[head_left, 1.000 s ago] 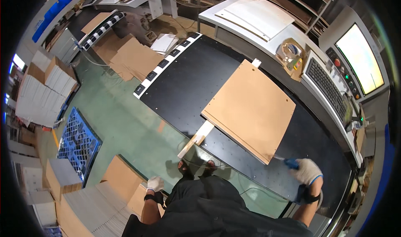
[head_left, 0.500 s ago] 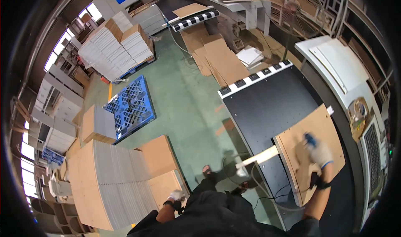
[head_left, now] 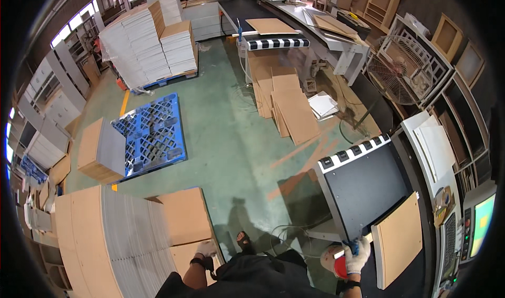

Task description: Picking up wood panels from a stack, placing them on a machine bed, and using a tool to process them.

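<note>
My right hand (head_left: 357,256), in a pale knitted glove, is closed around a small blue tool (head_left: 349,245) that may be an air blow gun; its kind is not clear. It is beside the left edge of a tan board (head_left: 398,240) lying on the black conveyor (head_left: 365,185). A red and white round thing (head_left: 338,265) shows just below that hand. My left hand (head_left: 206,249), gloved too, is low beside a tan panel (head_left: 181,256) next to the row of upright boards (head_left: 134,240). Its fingers are too small and blurred to read.
A blue plastic pallet (head_left: 152,132) lies on the green floor, with a short board stack (head_left: 102,151) against it. Farther back stand a tall stack of white-edged boards (head_left: 142,48) and loose cardboard sheets (head_left: 289,106). A large fan (head_left: 402,69) and a keyboard (head_left: 448,240) are at right.
My right hand has moved from above the tan board to its left side, still with the blue tool. My left hand stays low by the boards. The view has shifted.
</note>
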A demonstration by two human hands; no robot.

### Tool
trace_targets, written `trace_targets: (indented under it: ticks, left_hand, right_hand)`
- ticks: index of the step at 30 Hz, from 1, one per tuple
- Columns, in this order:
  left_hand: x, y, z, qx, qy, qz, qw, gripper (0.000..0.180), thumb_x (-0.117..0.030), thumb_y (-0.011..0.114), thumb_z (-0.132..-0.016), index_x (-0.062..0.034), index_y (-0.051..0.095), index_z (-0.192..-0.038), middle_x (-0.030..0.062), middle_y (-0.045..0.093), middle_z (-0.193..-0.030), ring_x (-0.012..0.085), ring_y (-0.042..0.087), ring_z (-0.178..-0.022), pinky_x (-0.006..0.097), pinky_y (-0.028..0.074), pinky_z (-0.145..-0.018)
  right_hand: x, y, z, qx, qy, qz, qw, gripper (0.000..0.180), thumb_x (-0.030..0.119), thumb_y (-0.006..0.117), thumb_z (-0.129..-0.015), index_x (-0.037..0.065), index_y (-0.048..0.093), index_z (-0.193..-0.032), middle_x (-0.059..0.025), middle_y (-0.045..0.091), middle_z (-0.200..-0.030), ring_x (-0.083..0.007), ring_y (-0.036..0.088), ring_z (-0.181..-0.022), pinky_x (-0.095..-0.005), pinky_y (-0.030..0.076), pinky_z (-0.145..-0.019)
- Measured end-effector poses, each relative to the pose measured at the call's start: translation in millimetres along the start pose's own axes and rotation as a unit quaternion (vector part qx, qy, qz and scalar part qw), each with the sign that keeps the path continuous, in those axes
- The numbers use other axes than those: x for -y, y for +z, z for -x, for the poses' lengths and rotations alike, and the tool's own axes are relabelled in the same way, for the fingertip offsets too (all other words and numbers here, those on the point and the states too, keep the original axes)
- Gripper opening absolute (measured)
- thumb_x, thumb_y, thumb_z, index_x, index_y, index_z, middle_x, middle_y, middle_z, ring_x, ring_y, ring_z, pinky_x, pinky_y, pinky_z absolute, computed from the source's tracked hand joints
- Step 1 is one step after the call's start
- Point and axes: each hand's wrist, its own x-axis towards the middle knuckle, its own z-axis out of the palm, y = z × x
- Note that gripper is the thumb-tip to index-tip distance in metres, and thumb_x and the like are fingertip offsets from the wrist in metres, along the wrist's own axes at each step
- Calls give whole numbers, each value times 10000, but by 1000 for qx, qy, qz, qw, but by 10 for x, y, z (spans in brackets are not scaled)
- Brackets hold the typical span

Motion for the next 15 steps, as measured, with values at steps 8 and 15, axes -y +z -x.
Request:
trace_targets:
  ticks: [8, 15]
  left_hand:
    - [-1205, 442, -620, -150, 106, -162, 970, 264, -354, 469, -991, -113, 562, -935, 104, 545, -780, 309, 539, -682, 467, 411, -548]
    - [-2055, 814, -1695, -28, 39, -448, 893, 257, -396, 481, -936, -188, 629, -954, 114, 623, -984, 327, 583, -930, 451, 455, -723]
  right_hand:
    - [663, 215, 540, 162, 297, 20, 941, 366, 340, 644, -981, 37, 656, -1187, -165, 709, -1121, -375, 674, -1058, -495, 563, -940]
    - [1257, 1379, -198, 360, 243, -42, 900, 355, 327, 656, -961, 29, 686, -1151, -162, 704, -1023, -361, 680, -979, -478, 560, -879]
